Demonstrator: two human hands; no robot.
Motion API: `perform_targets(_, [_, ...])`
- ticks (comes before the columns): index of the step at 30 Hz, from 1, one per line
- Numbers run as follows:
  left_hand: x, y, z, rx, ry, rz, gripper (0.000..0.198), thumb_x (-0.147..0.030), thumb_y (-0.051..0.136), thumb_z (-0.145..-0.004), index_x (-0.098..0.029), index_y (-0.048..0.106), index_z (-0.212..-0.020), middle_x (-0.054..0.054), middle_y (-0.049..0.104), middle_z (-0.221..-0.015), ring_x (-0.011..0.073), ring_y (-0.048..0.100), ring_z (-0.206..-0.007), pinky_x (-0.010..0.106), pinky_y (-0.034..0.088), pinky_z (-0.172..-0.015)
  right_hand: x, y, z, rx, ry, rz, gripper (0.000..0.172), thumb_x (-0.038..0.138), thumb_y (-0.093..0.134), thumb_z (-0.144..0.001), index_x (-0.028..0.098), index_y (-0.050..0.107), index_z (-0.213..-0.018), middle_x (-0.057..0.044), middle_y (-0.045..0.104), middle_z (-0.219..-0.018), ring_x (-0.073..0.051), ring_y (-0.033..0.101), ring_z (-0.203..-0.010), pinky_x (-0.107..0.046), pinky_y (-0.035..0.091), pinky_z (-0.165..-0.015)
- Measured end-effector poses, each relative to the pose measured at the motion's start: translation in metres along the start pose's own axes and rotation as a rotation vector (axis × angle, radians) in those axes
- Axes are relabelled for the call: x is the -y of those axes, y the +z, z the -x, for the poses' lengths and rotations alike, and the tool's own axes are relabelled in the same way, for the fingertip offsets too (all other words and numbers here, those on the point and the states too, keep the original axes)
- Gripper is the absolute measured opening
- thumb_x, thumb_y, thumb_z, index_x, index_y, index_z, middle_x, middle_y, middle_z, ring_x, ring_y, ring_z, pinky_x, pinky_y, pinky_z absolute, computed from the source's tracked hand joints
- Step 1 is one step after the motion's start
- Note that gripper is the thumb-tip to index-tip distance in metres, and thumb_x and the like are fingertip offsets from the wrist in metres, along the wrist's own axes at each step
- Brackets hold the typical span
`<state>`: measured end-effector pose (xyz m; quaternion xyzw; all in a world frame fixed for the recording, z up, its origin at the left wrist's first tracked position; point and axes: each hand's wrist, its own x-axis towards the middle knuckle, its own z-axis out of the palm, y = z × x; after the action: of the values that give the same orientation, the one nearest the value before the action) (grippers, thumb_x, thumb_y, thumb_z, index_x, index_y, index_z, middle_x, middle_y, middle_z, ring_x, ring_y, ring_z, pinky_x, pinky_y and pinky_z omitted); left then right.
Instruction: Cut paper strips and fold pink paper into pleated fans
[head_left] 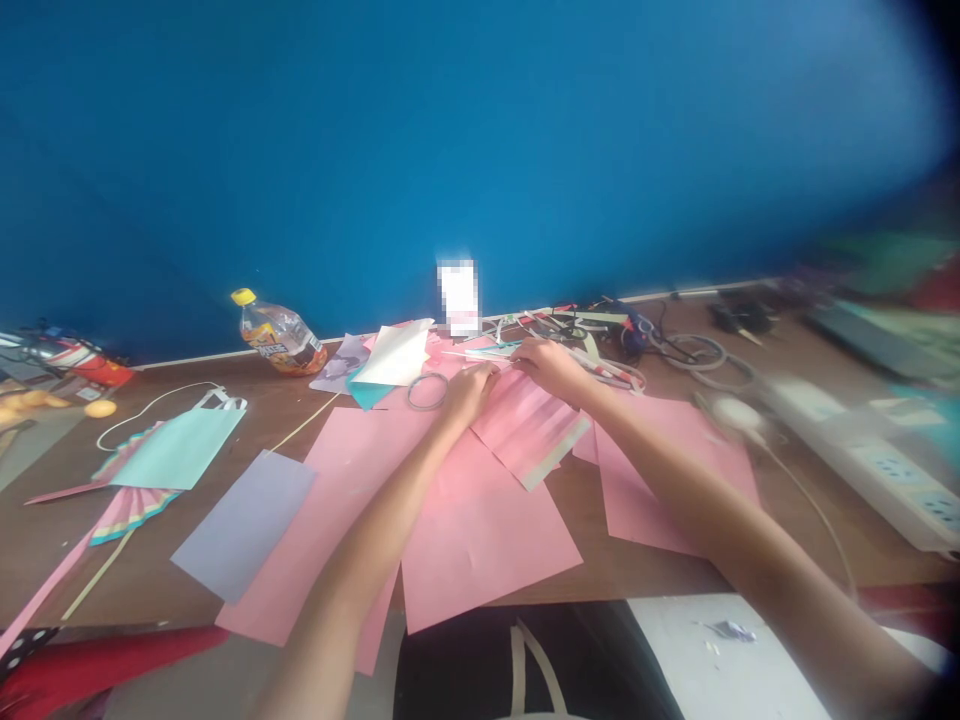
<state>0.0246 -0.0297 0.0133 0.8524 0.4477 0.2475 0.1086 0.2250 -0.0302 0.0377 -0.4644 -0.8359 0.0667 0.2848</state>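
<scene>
A folded piece of pink paper with a pale strip along its near edge lies tilted between my two hands. My left hand has its fingers closed at the far left edge of this paper. Just to the right, my right hand bends its fingers down and pinches the same far edge. Its fingertips are partly hidden. Beneath, a large pink sheet reaches the table's front edge. A roll of clear tape rests left of my left hand.
On the left are a mint paper bag, a lilac sheet and a tilted plastic bottle. Another pink sheet lies under my right forearm. A white power strip and tangled cables occupy the right. A blue wall stands behind.
</scene>
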Motion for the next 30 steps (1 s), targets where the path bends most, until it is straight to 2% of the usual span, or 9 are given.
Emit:
perform_targets(11, [0.002,0.001,-0.001,0.002,0.003,-0.007,0.027,-0.033,0.04,-0.095,-0.022,0.063,-0.101,0.004,0.07,-0.098,0.0197,0.063,-0.091,0.028,0.043,-0.077,-0.003,0.0,0.0,0.026,-0.032,0.018,0.024,0.018,0.048,-0.09,0.015,0.072,-0.088,-0.008,0.063,-0.087,-0.019,0.058,-0.082,-0.026,0.039,-0.074])
perform_targets(20, [-0.002,-0.001,-0.001,0.027,0.037,-0.036,0.031,-0.029,0.035,-0.097,-0.022,0.061,-0.113,0.006,0.067,-0.114,0.0214,0.061,-0.105,0.032,0.044,-0.089,0.013,-0.009,0.001,0.072,0.01,0.153,0.027,0.021,0.044,-0.094,0.017,0.07,-0.089,-0.009,0.062,-0.092,-0.018,0.058,-0.083,-0.026,0.037,-0.07])
perform_targets(25, [-0.008,-0.003,-0.004,0.02,0.034,0.009,0.029,-0.032,0.037,-0.097,-0.02,0.063,-0.102,0.008,0.069,-0.103,0.0234,0.063,-0.094,0.032,0.045,-0.079,0.024,-0.015,0.001,0.069,-0.012,0.204,0.025,0.021,0.044,-0.094,0.018,0.068,-0.089,-0.008,0.061,-0.093,-0.018,0.057,-0.084,-0.026,0.035,-0.065])
perform_targets(30, [-0.006,-0.004,-0.008,0.05,-0.014,0.166,0.031,-0.034,0.039,-0.095,-0.018,0.064,-0.088,0.004,0.068,-0.083,0.018,0.061,-0.077,0.027,0.041,-0.069,0.024,-0.017,-0.001,0.012,-0.052,0.099,0.019,0.019,0.047,-0.091,0.016,0.066,-0.089,-0.01,0.062,-0.094,-0.02,0.055,-0.092,-0.027,0.038,-0.074])
